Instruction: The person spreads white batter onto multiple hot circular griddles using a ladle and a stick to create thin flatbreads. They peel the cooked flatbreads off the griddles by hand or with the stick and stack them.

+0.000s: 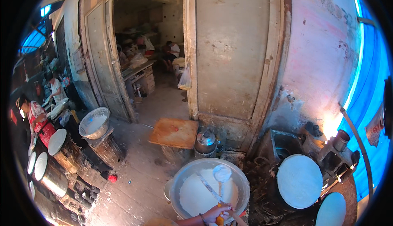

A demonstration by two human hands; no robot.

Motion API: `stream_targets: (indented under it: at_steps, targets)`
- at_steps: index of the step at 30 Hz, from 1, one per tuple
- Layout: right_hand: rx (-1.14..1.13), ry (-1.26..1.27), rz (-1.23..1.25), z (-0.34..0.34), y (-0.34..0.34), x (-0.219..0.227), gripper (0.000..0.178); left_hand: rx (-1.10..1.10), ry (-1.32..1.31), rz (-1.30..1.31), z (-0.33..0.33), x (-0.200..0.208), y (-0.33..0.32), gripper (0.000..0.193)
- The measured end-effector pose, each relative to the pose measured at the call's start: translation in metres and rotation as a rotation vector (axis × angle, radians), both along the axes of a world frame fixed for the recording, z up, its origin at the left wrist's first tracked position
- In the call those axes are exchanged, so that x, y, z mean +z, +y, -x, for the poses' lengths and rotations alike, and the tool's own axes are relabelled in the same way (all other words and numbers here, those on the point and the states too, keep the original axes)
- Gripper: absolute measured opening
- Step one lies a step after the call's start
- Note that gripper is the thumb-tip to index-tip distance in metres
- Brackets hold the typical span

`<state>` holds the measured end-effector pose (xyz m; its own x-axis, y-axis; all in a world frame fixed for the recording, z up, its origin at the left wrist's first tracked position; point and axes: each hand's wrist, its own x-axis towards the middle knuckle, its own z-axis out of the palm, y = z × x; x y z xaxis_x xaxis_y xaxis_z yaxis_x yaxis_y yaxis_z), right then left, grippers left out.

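My left hand [213, 214], with a dark bracelet at the wrist, reaches in from the lower edge over a wide metal basin [177, 181]. White batter-like liquid [194, 197] lies in the basin. The fingers are closed round a long flat spatula [209, 186], whose wooden handle runs off to the lower right. A ladle [222, 173] with a round, white-coated bowl hangs over the liquid. Its handle passes down to an orange-yellow grip at my left hand; whether that hand holds it too I cannot make out. My right hand does not show.
Round white-covered flat tops [299, 181] stand on the right, beside a clay stove [333, 156]. A wooden board [174, 132] and a metal pot [206, 141] stand beyond the basin. Another basin [94, 123] sits on a stump at left. A person in red [41, 121] works far left.
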<state>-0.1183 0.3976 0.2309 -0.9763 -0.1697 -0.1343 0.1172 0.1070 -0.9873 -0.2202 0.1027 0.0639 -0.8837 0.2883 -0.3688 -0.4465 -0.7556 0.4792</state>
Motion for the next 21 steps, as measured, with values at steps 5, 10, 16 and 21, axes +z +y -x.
stream_targets:
  at_steps: [5, 10, 16, 21]
  targets:
    - [0.008, 0.012, -0.06, 0.012, -0.041, 0.022, 0.022, 0.094, -0.23, 0.009, 0.005, 0.03, -0.048, 0.02]
    - [0.09, 0.123, 0.02, 0.036, -0.084, 0.056, 0.021, 0.121, -0.332, 0.016, 0.002, 0.027, -0.071, 0.025]
    - [0.259, 0.35, 0.426, 0.083, -0.143, 0.129, 0.022, 0.131, -0.228, 0.081, -0.014, -0.003, -0.081, 0.023]
    - [0.326, 0.378, 0.819, 0.106, -0.165, 0.174, 0.024, 0.135, -0.399, -0.317, -0.007, -0.03, -0.075, 0.013]
